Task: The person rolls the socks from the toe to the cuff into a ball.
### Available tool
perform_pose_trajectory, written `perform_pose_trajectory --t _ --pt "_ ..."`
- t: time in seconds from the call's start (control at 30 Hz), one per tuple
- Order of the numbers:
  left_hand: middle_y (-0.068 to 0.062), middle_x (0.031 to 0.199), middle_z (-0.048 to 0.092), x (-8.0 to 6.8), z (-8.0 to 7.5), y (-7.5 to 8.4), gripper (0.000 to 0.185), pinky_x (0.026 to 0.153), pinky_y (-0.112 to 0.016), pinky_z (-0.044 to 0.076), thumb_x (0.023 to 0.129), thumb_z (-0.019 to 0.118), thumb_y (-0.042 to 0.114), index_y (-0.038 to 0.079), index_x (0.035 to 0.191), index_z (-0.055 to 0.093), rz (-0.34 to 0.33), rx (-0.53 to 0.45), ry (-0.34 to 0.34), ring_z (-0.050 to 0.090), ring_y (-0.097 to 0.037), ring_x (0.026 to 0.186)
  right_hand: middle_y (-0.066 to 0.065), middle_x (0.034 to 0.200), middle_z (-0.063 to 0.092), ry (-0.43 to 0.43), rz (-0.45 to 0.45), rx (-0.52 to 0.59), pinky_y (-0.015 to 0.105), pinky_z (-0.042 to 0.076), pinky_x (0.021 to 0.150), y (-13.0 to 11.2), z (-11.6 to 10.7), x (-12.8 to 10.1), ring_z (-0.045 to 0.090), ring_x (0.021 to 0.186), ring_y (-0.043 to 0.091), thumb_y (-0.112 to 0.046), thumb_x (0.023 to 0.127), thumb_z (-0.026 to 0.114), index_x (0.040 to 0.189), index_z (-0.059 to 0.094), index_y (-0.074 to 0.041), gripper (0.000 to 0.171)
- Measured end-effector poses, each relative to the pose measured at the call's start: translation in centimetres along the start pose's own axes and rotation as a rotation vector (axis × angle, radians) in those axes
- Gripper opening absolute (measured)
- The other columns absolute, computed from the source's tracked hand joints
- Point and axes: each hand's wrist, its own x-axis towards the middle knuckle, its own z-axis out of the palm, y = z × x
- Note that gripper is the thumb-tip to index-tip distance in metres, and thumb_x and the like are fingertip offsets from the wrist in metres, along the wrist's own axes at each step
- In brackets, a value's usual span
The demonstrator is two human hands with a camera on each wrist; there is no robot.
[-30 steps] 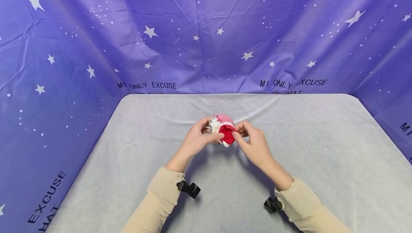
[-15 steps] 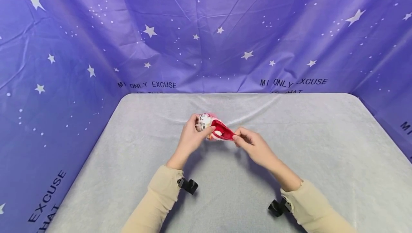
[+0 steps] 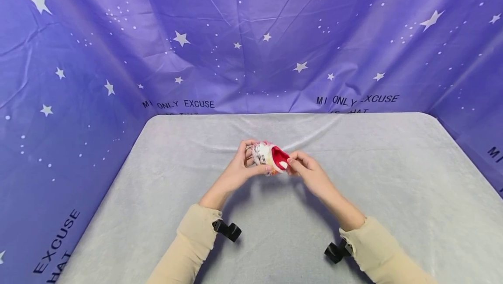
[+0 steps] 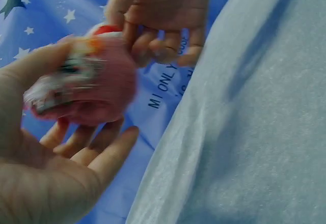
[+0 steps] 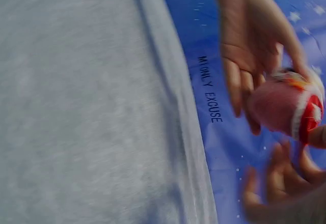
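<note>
A small soft bundle of pink, white and red cloth [image 3: 269, 158], like a rolled sock, is held above the grey table cover [image 3: 165, 196]. My left hand [image 3: 243, 168] grips its patterned white end between thumb and fingers. My right hand [image 3: 300, 166] pinches its red edge from the right. In the left wrist view the cloth bundle [image 4: 84, 89] lies against my left thumb, with my right hand's fingers [image 4: 163, 35] curled just beyond it. The right wrist view shows the cloth bundle [image 5: 282, 104] as a pink ball with a red and white rim, blurred.
A purple star-printed backdrop [image 3: 251, 39] closes in the back and both sides of the table. Black wrist camera mounts [image 3: 228, 230] [image 3: 334, 251] sit under both beige sleeves. Grey cover spreads to the left, right and front of the hands.
The red edge was pulled out to the right half a second ago; now my hands have come back together and the bundle is compact again, turned slightly.
</note>
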Motion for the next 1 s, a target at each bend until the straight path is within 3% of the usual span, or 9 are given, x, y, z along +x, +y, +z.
perform_pose_trajectory --t 0.13,0.23,0.43,0.6,0.7,0.87,1.0 --pt "-0.019 0.138 0.051 0.13 0.24 -0.09 0.072 0.090 -0.031 0.057 0.087 0.070 0.003 0.010 0.149 0.034 -0.015 0.003 0.064 0.067 -0.021 0.107 0.002 0.096 0.062 0.107 -0.201 -0.222 0.025 0.053 0.080 -0.29 0.69 -0.25 0.058 0.090 0.010 -0.009 0.093 0.067 0.100 0.062 -0.005 0.010" --pt "-0.016 0.139 0.053 0.09 0.45 -0.12 0.069 0.090 -0.031 0.057 0.086 0.072 0.008 0.012 0.148 0.042 -0.026 0.068 0.109 0.067 -0.023 0.109 0.002 0.101 0.062 0.107 -0.276 -0.340 0.033 0.054 0.085 -0.67 1.04 -0.17 0.058 0.096 0.012 -0.013 0.088 0.075 0.096 0.067 -0.012 0.011" --pt "-0.016 0.127 0.063 0.12 0.72 -0.08 0.055 0.087 -0.029 0.058 0.084 0.075 0.013 0.009 0.136 0.056 -0.012 0.165 0.152 0.067 -0.019 0.103 0.004 0.101 0.059 0.087 -0.236 -0.316 0.045 0.053 0.089 -0.70 1.12 -0.04 0.056 0.100 0.015 -0.010 0.086 0.076 0.088 0.065 -0.009 0.011" --pt "-0.015 0.114 0.067 0.22 0.46 -0.14 0.046 0.078 -0.029 0.059 0.084 0.077 0.014 0.008 0.126 0.060 -0.039 0.167 0.171 0.065 -0.014 0.092 0.005 0.102 0.058 0.104 -0.276 -0.323 0.046 0.050 0.091 -0.41 0.95 -0.35 0.056 0.103 0.021 -0.004 0.091 0.068 0.089 0.063 -0.007 0.006" --pt "-0.014 0.111 0.068 0.20 0.33 -0.10 0.044 0.075 -0.030 0.060 0.084 0.077 0.016 0.008 0.124 0.061 -0.055 0.179 0.170 0.065 -0.015 0.090 0.006 0.102 0.058 0.111 -0.272 -0.305 0.040 0.053 0.091 -0.30 0.90 -0.47 0.058 0.101 0.019 -0.002 0.092 0.066 0.091 0.062 -0.006 0.006" --pt "-0.013 0.111 0.067 0.25 0.42 0.07 0.045 0.075 -0.029 0.059 0.084 0.077 0.021 0.008 0.124 0.060 -0.068 0.202 0.191 0.066 -0.015 0.090 0.012 0.099 0.067 0.133 -0.131 -0.229 0.021 0.055 0.075 -0.18 0.84 -0.59 0.061 0.082 0.005 -0.006 0.091 0.070 0.102 0.065 -0.001 0.013" --pt "-0.013 0.112 0.067 0.24 0.60 0.16 0.046 0.074 -0.029 0.058 0.084 0.078 0.022 0.008 0.124 0.060 -0.069 0.206 0.236 0.068 -0.016 0.089 0.016 0.096 0.072 0.139 -0.094 -0.212 0.018 0.056 0.071 -0.19 0.88 -0.69 0.064 0.076 0.003 -0.006 0.089 0.072 0.105 0.069 0.001 0.018"
